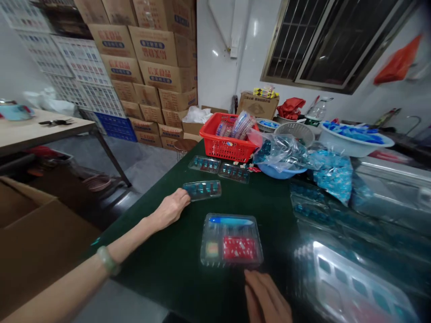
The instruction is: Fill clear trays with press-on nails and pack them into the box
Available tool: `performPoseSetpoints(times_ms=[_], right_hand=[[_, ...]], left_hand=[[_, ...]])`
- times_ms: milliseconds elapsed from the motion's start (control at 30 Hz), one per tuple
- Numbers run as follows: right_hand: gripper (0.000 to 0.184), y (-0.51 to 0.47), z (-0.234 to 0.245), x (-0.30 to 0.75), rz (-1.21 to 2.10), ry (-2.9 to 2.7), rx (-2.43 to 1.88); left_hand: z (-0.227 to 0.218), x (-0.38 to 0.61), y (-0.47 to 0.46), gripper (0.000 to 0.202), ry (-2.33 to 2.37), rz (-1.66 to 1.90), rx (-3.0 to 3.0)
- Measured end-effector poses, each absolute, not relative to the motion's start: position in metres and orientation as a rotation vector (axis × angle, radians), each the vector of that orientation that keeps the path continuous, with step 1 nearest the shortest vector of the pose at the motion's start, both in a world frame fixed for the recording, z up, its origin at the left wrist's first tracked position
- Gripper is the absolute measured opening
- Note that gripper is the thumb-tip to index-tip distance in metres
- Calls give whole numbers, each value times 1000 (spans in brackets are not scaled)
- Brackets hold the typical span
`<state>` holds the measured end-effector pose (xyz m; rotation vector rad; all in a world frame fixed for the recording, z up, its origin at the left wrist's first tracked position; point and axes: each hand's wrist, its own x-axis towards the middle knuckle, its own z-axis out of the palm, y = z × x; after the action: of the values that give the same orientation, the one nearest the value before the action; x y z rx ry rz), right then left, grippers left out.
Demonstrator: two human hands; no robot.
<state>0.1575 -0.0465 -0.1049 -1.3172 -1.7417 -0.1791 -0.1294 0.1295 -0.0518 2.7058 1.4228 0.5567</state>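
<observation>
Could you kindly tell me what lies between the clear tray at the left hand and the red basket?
In the head view, two small clear trays, a left tray and a right tray, lie side by side on the dark table.

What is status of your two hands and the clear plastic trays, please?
Left hand on end of small clear plastic tray. Right hand open, near larger clear tray with blue and red contents. Red plastic basket farther back.

A tray [231, 240] is set on the near part of the table [161, 278], with three blister packs [205, 164] placed beyond it. A basket [226, 138] is placed at the far end, and cartons [144, 58] are stacked behind, to the left.
</observation>
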Motion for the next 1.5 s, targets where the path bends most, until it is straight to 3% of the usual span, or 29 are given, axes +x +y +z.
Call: performPoseSetpoints(times_ms=[200, 300, 433, 533, 600, 733, 900, 967, 1033, 1167, 1333, 1500], right_hand=[[25, -55, -91, 132, 63, -1807, -1283], [28, -60, -80, 116, 336, -1846, -1207], [32, -59, -69, 95, 1088, -1647, -1101], [62, -48, -63, 82, 1730, -1281, -1018], [73, -41, -55, 77, 1962, -1066, -1029], [54, -42, -31, 79, 1900, -952, -1015], [29, -54, -9, 87, 1797, -920, -966], [28, -55, -9, 87, 1760, -901, -947], [28, -53, -12, 87, 1721, -872, -925], [31, -47, -25, 83, 1763, -777, -861], [23, -49, -37, 74, 1910, -783, -690], [19, -52, -30, 67, 2016, -725, -716]], left_hand=[[-51, -173, 48, 11, 1608, 897, 2509], [-57, -188, 5, 9, 1666, 1093, 2415], [-58, -191, -44, 14, 1730, 1165, 2383], [-47, -179, -69, 16, 1737, 1005, 2235], [-36, -170, -80, 19, 1716, 834, 2093], [-18, -157, -85, 21, 1607, 755, 2091], [-25, -153, -82, 18, 1633, 1017, 2205], [-31, -152, -81, 25, 1666, 1281, 2219], [-37, -149, -79, 45, 1649, 1564, 2163], [-45, -130, -71, 76, 1335, 1815, 1575], [-57, -93, -51, 83, 977, 1719, 1206], [-51, -74, -32, 71, 901, 1687, 1059]])
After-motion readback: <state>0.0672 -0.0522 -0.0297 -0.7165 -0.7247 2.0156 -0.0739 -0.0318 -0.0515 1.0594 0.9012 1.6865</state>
